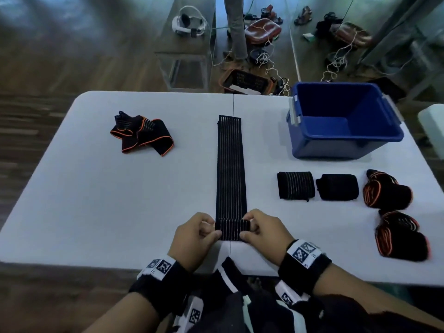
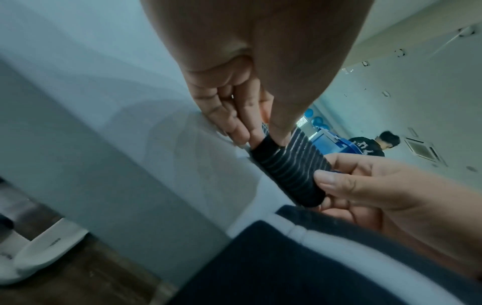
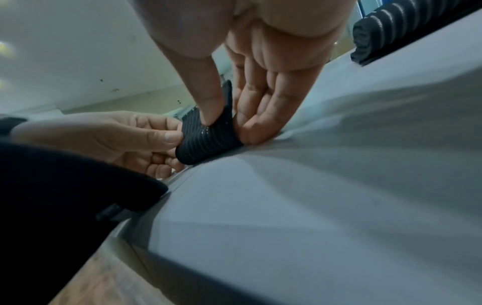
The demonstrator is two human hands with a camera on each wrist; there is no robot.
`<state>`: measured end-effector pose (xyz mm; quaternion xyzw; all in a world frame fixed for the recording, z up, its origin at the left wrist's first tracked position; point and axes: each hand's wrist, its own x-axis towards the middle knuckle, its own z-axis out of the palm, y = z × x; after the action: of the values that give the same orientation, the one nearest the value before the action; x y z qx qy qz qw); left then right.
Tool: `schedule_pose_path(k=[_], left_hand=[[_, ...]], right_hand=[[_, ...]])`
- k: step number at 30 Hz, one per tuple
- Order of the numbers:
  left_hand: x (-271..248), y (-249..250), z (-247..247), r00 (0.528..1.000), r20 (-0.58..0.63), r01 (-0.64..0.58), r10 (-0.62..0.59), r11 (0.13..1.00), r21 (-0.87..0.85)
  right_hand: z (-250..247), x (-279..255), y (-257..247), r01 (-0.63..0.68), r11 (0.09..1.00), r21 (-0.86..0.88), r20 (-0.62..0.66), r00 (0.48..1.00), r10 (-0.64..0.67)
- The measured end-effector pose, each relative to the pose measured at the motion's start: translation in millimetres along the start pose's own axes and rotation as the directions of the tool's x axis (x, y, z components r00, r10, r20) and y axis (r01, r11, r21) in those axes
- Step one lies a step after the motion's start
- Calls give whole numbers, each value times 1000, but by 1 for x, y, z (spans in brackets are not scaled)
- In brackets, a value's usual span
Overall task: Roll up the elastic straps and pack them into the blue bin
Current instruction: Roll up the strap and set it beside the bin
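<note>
A long black strap (image 1: 231, 164) with thin pale stripes lies flat down the middle of the white table (image 1: 96, 200), its near end turned over into a small roll (image 1: 231, 229). My left hand (image 1: 197, 233) pinches the roll's left end (image 2: 263, 148) and my right hand (image 1: 262, 230) pinches its right end (image 3: 208, 132), thumbs on the near side. The blue bin (image 1: 346, 121) stands at the far right with nothing visible inside. Several rolled straps lie in front of it: a striped one (image 1: 296, 185), a plain black one (image 1: 337, 187) and two orange-edged ones (image 1: 386, 189) (image 1: 401, 236).
A crumpled black strap with orange edging (image 1: 141, 133) lies at the far left of the table. Beyond the table's far edge are a small side table (image 1: 187, 42) with a headset, a crate (image 1: 245, 81) and loose cords on the floor. A person stands in the background (image 2: 373, 144).
</note>
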<state>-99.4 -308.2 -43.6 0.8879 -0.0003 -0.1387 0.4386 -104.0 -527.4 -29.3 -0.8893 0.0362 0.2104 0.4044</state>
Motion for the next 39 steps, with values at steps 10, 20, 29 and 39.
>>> schedule_pose_path(k=[10, 20, 29, 39], left_hand=[[4, -3, 8, 995, -36, -90, 92, 994, 56], [10, -8, 6, 966, 56, -258, 252, 940, 223], [19, -11, 1, 968, 138, -235, 208, 947, 221], [28, -9, 1, 999, 37, -9, 0, 973, 232]], right_hand=[[7, 4, -1, 9, 1000, -23, -104, 995, -11], [14, 5, 6, 74, 982, -172, -37, 996, -82], [6, 5, 5, 33, 993, -117, 11, 999, -32], [2, 17, 1, -52, 996, -69, -57, 997, 48]])
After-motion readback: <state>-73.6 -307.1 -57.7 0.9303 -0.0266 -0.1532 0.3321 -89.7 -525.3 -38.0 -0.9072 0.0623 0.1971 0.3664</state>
